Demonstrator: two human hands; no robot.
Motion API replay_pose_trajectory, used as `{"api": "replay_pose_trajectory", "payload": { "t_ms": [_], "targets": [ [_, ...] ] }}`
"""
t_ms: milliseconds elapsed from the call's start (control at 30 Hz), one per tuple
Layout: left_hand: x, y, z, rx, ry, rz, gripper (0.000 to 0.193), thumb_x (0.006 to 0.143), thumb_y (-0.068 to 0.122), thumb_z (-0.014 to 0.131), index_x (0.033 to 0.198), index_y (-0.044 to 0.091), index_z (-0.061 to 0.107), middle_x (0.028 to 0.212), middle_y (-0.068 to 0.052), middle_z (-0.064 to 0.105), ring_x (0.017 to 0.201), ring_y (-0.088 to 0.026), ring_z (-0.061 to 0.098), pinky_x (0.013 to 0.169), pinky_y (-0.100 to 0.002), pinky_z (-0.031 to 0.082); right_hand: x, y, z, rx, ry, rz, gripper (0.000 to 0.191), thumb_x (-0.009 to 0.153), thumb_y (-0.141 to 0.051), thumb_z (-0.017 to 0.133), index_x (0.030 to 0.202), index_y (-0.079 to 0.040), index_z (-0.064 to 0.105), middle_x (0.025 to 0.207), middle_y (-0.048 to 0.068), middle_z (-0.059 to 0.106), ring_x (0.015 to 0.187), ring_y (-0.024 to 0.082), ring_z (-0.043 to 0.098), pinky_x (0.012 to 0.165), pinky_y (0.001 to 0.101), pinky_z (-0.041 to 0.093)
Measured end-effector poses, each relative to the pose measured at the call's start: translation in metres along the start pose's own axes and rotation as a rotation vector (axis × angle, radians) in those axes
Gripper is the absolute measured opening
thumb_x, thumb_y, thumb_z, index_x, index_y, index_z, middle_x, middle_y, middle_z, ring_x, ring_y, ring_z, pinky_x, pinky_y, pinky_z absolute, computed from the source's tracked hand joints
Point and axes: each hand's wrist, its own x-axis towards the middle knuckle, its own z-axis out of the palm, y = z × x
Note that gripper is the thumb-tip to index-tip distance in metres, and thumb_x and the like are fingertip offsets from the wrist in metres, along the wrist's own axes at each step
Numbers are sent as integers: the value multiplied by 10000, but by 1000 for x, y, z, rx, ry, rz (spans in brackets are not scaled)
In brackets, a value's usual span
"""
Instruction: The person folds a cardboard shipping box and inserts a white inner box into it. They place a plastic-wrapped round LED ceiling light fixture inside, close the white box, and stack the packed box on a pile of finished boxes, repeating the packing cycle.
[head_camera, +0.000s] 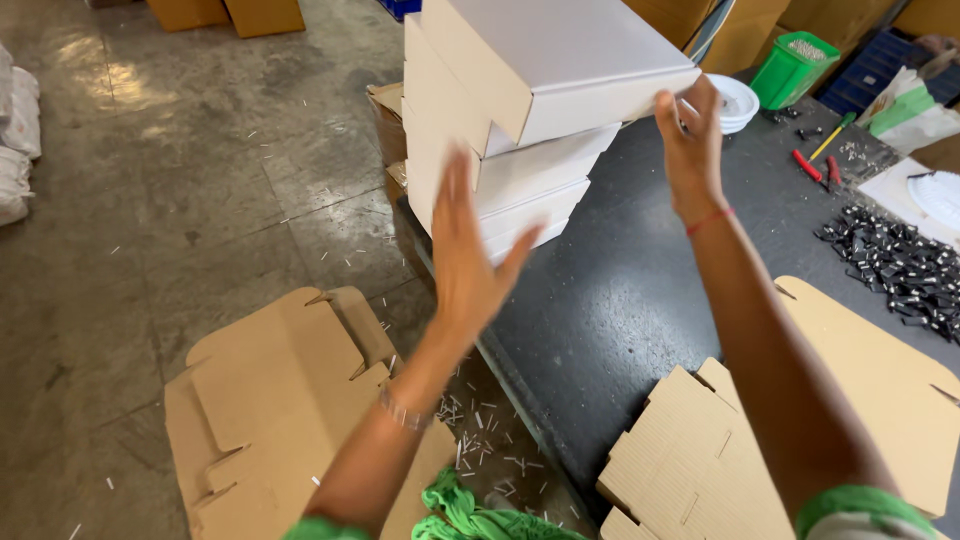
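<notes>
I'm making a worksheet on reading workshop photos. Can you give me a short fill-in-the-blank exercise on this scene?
1. The right hand touches the top box of a stack of ____ boxes.
2. The stack stands on the dark ____.
3. The left hand is open, its fingers spread, beside the ____ of boxes.
4. Flat brown ____ blanks lie on the floor below the left arm.

Missing words: white; table; stack; cardboard
</notes>
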Motion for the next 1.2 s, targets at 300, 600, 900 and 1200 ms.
{"api": "replay_pose_trajectory", "payload": {
  "t_ms": [300,600,900,1200],
  "targets": [
    [101,-49,70,87,23,-78,826,1118,431,566,1625,-71,151,1685,-334,178,1586,-470,227,1310,-486,252,43,-14,36,-287,-89,60,579,1076,-587,544,1266,-51,438,1123,85,541,1029,169,508,932,317,478],
    [99,-70,79,32,43,-70,745,1183,297,563,1659,-57,113,1744,-274,159,1649,-424,194,1382,-458,212,42,-10,38,-183,-157,90,746,1046,-561,611,1543,-78,334,1412,168,617,1252,234,636,1020,371,515],
    [-25,6,60,-166,-193,-7,521,1209,190,549,1613,-18,295,1658,-196,359,1567,-346,346,1300,-483,271,-133,37,-89,-565,-145,131,506,1092,-390,618,1437,-30,532,1427,190,550,1268,342,597,1069,419,489],
    [-225,67,78,-473,-914,-403,561,979,210,664,1450,-31,476,1392,-206,564,1265,-337,572,1072,-434,445,-476,-74,-316,-1278,474,430,279,1018,-152,712,1240,5,653,1247,208,657,1172,392,613,1020,456,490]
  ]
}}
